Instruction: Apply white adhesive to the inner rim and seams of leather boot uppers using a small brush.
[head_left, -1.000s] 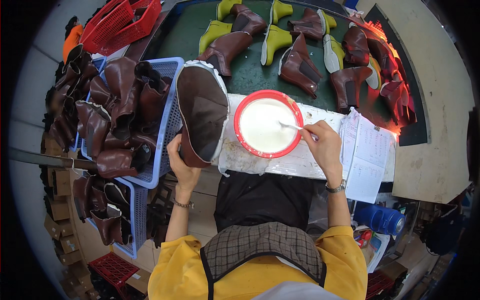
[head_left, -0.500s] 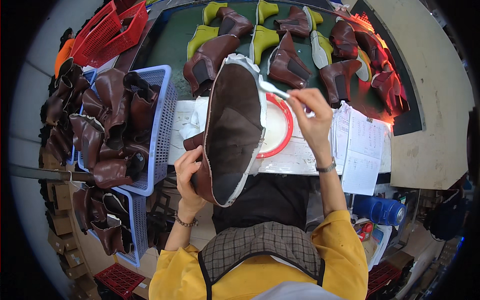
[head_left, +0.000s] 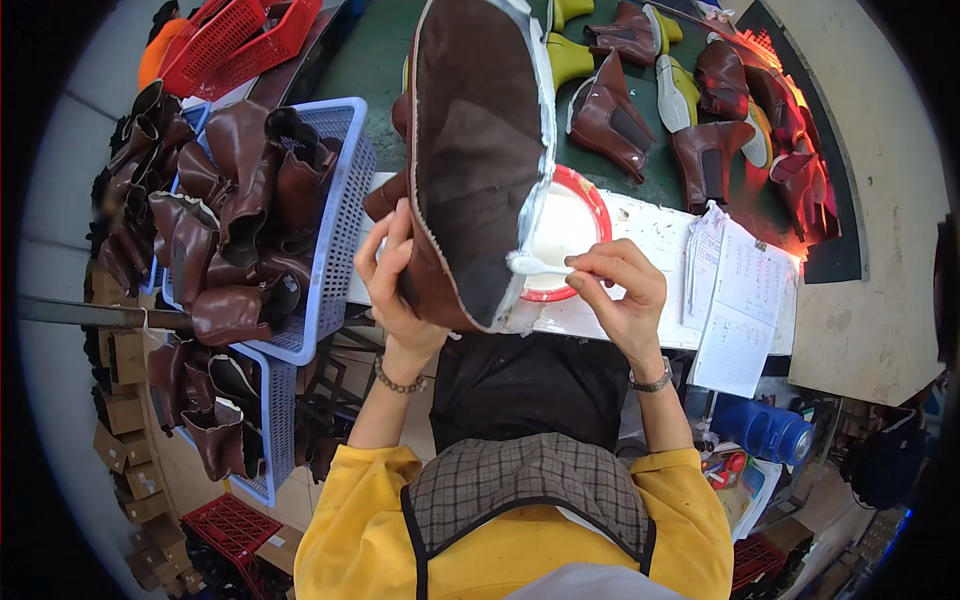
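Note:
My left hand [head_left: 397, 285] holds up a brown leather boot upper [head_left: 475, 170], fingers closed on its left side and lower part. Its dark lining faces me, and a wet white coating runs along its right edge. Between the thumb and fingertips of my right hand [head_left: 625, 290] is a small white brush [head_left: 545, 266]. The brush head, covered in white paste, touches the upper's lower right edge. Behind the brush, on the white worktop [head_left: 640, 240], stands a red-rimmed bowl [head_left: 600, 208] of white glue-like liquid, partly hidden by the upper.
Blue baskets [head_left: 345, 215] of brown boot uppers stand at the left. On the green surface [head_left: 630, 190] ahead lie several brown uppers and yellow-green shoe lasts [head_left: 680, 95], some under red light. An open notebook [head_left: 740, 305] lies right, above a blue bottle [head_left: 765, 430].
The boot upper has moved farther up and away in the picture. My right hand has brought the brush down from the upper's higher right edge to its lower right edge.

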